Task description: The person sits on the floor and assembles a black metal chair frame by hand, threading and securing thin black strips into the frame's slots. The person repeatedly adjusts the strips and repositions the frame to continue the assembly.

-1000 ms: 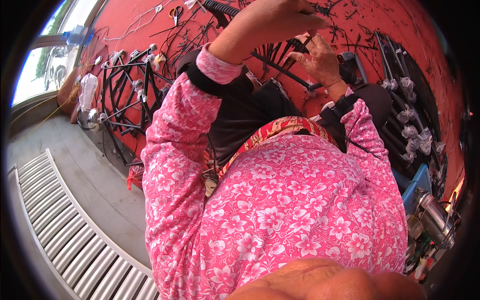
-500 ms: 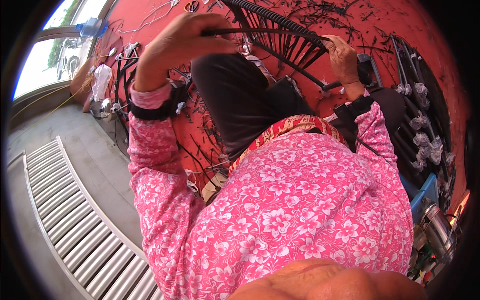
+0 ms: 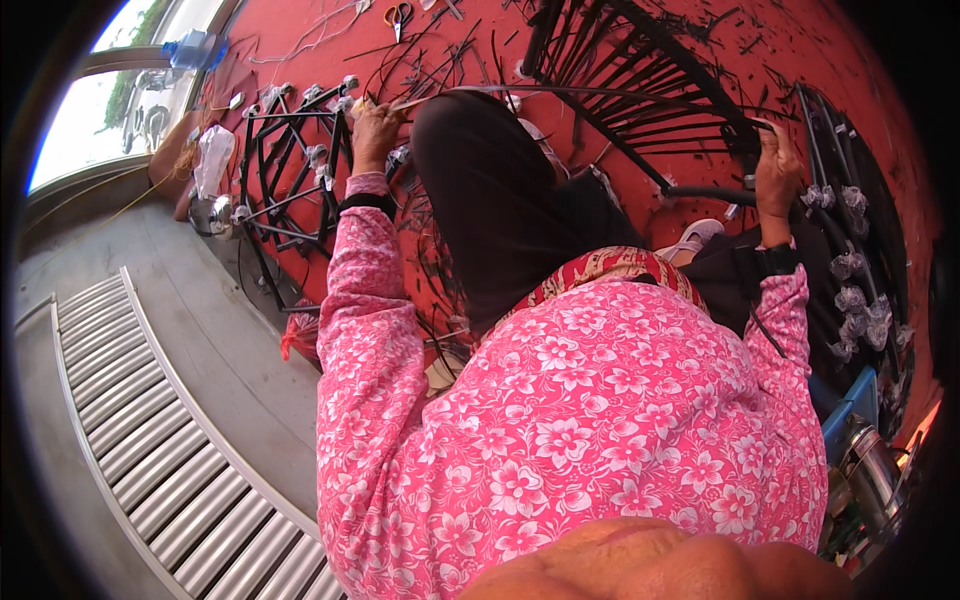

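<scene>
A long dark flat strip [image 3: 600, 92] runs nearly level across my lap, stretched between my two hands. At its left end my left hand [image 3: 376, 132] is closed, fingertips pinched on the strip. My right hand [image 3: 778, 180] has its fingers closed at the other end, beside the edge of a dark frame. This tubular frame [image 3: 628, 152] stands in front of my knees, with many narrow dark strips strung across it in a fan. Where the long strip meets the frame near my right hand, I cannot tell whether it is fastened.
Black metal frames [image 3: 290, 165] with plastic-wrapped ends stand at left. More wrapped dark frame pieces [image 3: 850, 230] lie at right. Scissors [image 3: 398, 18] and scattered strip scraps [image 3: 440, 70] are on the red floor. A roller conveyor [image 3: 170, 440] runs along the lower left; a blue bin [image 3: 850, 410] stands at right.
My hands have moved apart: the left down from its raised spot, the right outward to the right. The strip now spans a longer stretch. The fan-strung frame has shifted right.
</scene>
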The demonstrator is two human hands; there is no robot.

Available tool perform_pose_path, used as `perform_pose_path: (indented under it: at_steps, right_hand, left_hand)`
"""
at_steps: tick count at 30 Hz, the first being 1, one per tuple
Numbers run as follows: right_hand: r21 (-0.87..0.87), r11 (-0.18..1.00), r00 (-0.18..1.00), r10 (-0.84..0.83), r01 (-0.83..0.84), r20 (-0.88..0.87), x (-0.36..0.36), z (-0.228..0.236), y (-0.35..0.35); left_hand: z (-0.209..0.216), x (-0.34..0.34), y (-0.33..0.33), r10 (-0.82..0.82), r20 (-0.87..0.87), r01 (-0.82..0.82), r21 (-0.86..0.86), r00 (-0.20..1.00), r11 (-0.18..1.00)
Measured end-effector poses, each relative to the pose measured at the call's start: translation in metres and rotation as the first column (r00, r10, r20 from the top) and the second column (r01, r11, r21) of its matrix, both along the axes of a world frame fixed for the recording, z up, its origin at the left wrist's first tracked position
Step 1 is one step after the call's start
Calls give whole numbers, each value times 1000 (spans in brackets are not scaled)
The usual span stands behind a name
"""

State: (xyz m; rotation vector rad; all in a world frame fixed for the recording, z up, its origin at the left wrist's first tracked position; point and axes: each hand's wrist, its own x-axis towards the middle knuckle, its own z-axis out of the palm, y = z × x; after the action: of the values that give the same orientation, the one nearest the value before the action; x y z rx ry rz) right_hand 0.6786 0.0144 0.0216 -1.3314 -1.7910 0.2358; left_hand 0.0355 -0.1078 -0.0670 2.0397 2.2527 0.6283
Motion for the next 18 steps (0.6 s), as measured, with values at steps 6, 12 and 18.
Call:
perform_pose_path:
  at_steps: [6,12,18]
  right_hand:
    - [39,973,973,-230,230,3,54,-8,-20]
    - [-19,913,913,-407,407,21,60,-4,-37]
    - [-299,901,880,-395,314,-265,40,10,-16]
  left_hand:
    - [-83,-8,21,-265,53,269,-122,963,955]
    - [21,8,99,-77,948,-586,254,310,769]
    - [240,-68,99,192,407,-449,825,893,343]
